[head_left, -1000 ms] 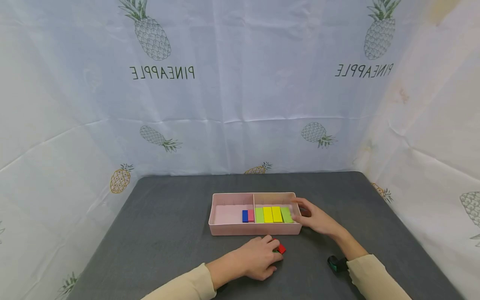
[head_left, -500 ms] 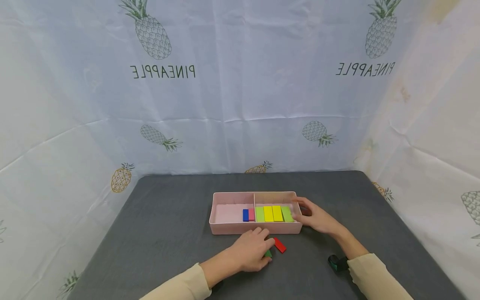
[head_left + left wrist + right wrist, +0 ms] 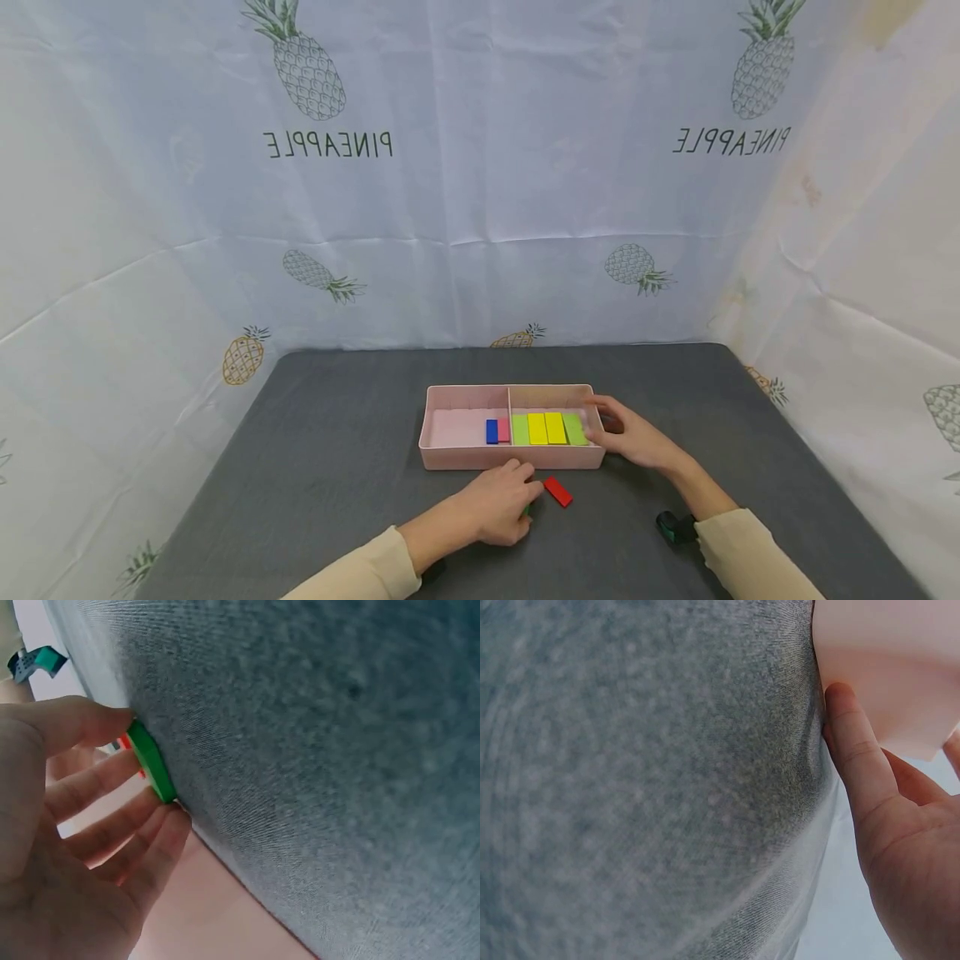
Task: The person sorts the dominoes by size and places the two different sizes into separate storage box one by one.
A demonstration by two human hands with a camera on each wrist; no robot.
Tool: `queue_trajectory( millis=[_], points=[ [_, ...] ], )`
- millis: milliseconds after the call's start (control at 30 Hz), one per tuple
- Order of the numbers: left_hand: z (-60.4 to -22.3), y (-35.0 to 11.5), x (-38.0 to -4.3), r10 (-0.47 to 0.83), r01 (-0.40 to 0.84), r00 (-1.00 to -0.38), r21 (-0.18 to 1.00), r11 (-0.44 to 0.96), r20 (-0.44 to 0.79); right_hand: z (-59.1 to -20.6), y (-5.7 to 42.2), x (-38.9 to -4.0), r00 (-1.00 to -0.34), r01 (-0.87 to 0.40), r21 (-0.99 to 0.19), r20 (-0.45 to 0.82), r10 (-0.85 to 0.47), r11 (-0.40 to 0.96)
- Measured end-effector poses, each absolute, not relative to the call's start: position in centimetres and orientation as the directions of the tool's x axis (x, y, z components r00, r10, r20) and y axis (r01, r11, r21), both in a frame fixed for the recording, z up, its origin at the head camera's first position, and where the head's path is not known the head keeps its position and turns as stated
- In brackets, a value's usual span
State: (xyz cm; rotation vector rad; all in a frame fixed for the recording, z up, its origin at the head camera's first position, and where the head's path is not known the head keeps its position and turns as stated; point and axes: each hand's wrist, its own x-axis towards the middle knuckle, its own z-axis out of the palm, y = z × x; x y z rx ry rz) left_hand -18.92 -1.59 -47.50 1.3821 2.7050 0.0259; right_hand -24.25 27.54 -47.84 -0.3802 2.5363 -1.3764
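My left hand (image 3: 497, 504) is low over the table in front of the box, pinching a flat green block (image 3: 152, 763) between thumb and fingertips. In the left wrist view the block stands on edge close to the cloth. A flat red block (image 3: 558, 492) lies slantwise just right of that hand. At the right end of a pink two-compartment box (image 3: 480, 459), my right hand (image 3: 637, 437) grips the wall. The right wrist view has its thumb (image 3: 847, 724) along the outer wall, with the other fingers partly hidden.
The left compartment holds a blue block (image 3: 492, 432) and a pink block (image 3: 503, 431) against the divider (image 3: 510, 404). Yellow blocks (image 3: 537, 429) and light green blocks (image 3: 521, 430) stand in the right compartment. A grey cloth (image 3: 337, 467) covers the table, with printed curtains (image 3: 480, 183) around it.
My left hand has moved left, drawing the green block away from the red one, which is now uncovered. The right hand stays at the box.
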Motion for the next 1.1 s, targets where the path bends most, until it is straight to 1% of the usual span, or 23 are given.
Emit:
queue_trajectory(
  millis=[267,600,700,833,1000,1100],
  points=[
    [-46.2,-2.7,-19.2,0.837,0.837,-0.548,0.013,0.548,-0.001,-47.9,27.6,-24.1,-0.943,-0.115,-0.846,-0.072,-0.325,0.52],
    [-42.6,-5.0,-20.5,0.831,0.823,-0.528,-0.136,0.552,0.176,-48.0,27.6,-24.2,-0.941,-0.121,-0.832,-0.078,-0.329,0.542],
    [-41.7,-5.5,-21.6,0.812,0.798,-0.553,-0.159,0.581,0.188,-48.1,27.7,-24.2,-0.943,-0.113,-0.829,-0.085,-0.323,0.547],
    [-41.3,-6.1,-23.2,0.769,0.753,-0.624,-0.154,0.639,0.139,-48.1,27.7,-24.2,-0.943,-0.103,-0.838,-0.088,-0.32,0.536],
    [-41.5,-6.8,-25.0,0.731,0.722,-0.674,-0.114,0.683,0.107,-48.1,27.7,-24.2,-0.939,-0.123,-0.835,-0.077,-0.335,0.537],
    [-41.9,-7.2,-25.9,0.712,0.71,-0.695,-0.06,0.702,0.096,-48.1,27.7,-24.3,-0.938,-0.123,-0.834,-0.079,-0.338,0.538]
  ],
)
